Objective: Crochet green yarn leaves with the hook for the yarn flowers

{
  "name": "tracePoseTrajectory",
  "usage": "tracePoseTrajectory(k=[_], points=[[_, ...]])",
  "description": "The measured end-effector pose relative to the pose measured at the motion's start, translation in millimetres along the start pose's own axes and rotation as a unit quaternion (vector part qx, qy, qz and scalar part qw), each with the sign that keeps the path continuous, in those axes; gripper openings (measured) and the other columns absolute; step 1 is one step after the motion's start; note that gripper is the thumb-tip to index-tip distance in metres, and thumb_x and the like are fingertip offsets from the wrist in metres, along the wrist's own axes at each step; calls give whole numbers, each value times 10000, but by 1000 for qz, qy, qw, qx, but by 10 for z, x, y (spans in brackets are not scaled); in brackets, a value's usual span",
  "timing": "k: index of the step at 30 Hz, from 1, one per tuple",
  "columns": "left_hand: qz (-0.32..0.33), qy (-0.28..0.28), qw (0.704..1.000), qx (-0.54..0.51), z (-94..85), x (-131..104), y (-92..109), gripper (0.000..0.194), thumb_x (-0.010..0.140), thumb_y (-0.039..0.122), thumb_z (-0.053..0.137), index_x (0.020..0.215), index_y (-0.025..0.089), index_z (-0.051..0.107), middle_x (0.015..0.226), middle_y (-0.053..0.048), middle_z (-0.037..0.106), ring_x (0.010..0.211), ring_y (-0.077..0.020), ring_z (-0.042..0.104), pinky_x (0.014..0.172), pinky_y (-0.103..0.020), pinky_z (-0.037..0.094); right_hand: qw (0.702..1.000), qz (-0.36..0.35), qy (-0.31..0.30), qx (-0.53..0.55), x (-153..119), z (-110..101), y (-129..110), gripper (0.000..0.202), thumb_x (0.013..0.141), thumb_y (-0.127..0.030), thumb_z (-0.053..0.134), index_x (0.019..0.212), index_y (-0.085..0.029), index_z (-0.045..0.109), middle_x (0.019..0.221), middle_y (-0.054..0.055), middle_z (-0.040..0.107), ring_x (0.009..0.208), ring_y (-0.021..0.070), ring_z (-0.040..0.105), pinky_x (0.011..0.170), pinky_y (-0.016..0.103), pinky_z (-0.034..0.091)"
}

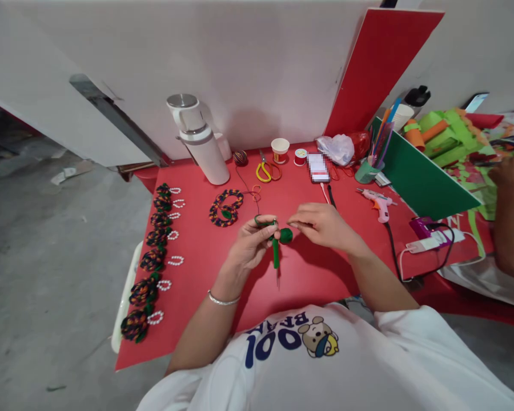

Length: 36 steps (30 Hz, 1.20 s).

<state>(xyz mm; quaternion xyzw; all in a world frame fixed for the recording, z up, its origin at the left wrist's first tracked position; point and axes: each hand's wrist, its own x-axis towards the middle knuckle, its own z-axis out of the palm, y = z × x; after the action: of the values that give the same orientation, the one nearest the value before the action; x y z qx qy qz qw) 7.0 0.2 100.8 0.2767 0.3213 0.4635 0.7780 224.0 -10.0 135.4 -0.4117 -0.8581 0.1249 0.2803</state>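
My left hand [252, 244] is closed around a green fuzzy craft piece [276, 256], pinching it between thumb and fingers. A narrow green strip hangs below the fingers and ends in thin wires, while a round green part [286, 235] sticks out on the right. Just right of it, my right hand [319, 226] has thumb and fingertips drawn together; anything between them is too small to make out. A dark thread [245, 185] runs from near my left hand toward a small yarn ball [240, 158]. Left of my hands lies a multicoloured braided coil [225, 206] with a green piece.
Several dark multicoloured yarn bundles [153, 258] and white bead loops [175, 261] line the left edge. A white bottle [203, 151], yellow-orange scissors [264, 172], paper cup [280, 149] and phone [318, 168] stand behind. On the right are a pink glue gun [379, 204] and another person's arm [512, 211].
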Motion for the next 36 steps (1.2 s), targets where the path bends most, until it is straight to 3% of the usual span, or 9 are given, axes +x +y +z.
tracePoseTrajectory(k=[4, 8, 12, 17, 20, 22, 26, 31, 36], points=[[25, 52, 998, -26, -47, 37, 43, 389, 502, 161, 970, 820, 156, 747, 686, -3, 720, 582, -94, 681, 448, -120, 443, 989, 90, -32, 115, -34, 161, 321, 217, 972, -253, 591, 978, -191, 799, 874, 47, 768, 760, 146, 685, 712, 260, 484], [39, 69, 996, -32, -36, 64, 35, 375, 501, 150, 962, 801, 157, 737, 686, -1, 726, 589, -101, 695, 453, -121, 457, 973, 217, -75, -33, 113, 517, 694, 227, 944, -257, 610, 993, -195, 823, 1001, 86, 808, 899, 209, 718, 775, 298, 486], [71, 86, 993, -32, -33, 93, 49, 357, 546, 148, 938, 825, 166, 715, 693, 12, 715, 620, -98, 702, 469, -122, 466, 964, 237, -87, -89, 341, 801, 821, 283, 981, -317, 584, 1155, -226, 787, 1186, 116, 768, 1037, 235, 709, 849, 325, 515], [112, 130, 983, -63, -136, 154, 141, 353, 597, 150, 931, 847, 189, 686, 716, 48, 708, 676, -71, 714, 542, -110, 497, 996, 74, -5, -40, 307, 892, 631, 854, 811, -491, 813, 1549, -246, 460, 1610, 181, 439, 1420, 315, 497, 1065, 470, 502], [114, 137, 981, -80, -138, 198, 133, 373, 583, 154, 943, 857, 191, 692, 709, 55, 710, 686, -69, 720, 553, -105, 500, 997, -34, 71, 18, 157, 935, 373, 932, 729, -671, 809, 1514, -270, 506, 1543, 166, 493, 1382, 312, 503, 1091, 495, 488], [102, 127, 984, -74, -88, 222, 90, 397, 550, 174, 959, 850, 185, 699, 686, 54, 710, 607, -64, 690, 521, -116, 493, 986, -7, 162, 27, 81, 960, 181, 786, 763, -697, 763, 1401, -258, 631, 1335, 158, 624, 1244, 305, 574, 1026, 488, 517], [95, 99, 990, -29, 45, 234, -9, 417, 520, 226, 974, 838, 173, 709, 674, 36, 722, 508, -63, 626, 464, -144, 468, 949, 107, 274, 110, 56, 916, -98, 360, 1010, -459, 544, 1226, -256, 747, 1002, 89, 676, 953, 214, 644, 873, 402, 566], [110, 82, 990, 37, 111, 206, -60, 428, 479, 245, 990, 806, 157, 727, 684, 12, 722, 534, -78, 628, 497, -166, 496, 934, 127, 267, 199, 106, 778, -167, 307, 1000, -442, 580, 1185, -289, 772, 1129, 85, 721, 1059, 210, 689, 947, 395, 587], [160, 80, 978, 106, 108, 147, -38, 622, 534, 201, 975, 1115, 178, 753, 683, 21, 709, 609, -94, 643, 591, -178, 519, 914, 168, 258, 266, 107, 784, -126, 360, 969, -547, 599, 1144, -296, 789, 1153, 81, 781, 1104, 238, 720, 1016, 434, 580]])
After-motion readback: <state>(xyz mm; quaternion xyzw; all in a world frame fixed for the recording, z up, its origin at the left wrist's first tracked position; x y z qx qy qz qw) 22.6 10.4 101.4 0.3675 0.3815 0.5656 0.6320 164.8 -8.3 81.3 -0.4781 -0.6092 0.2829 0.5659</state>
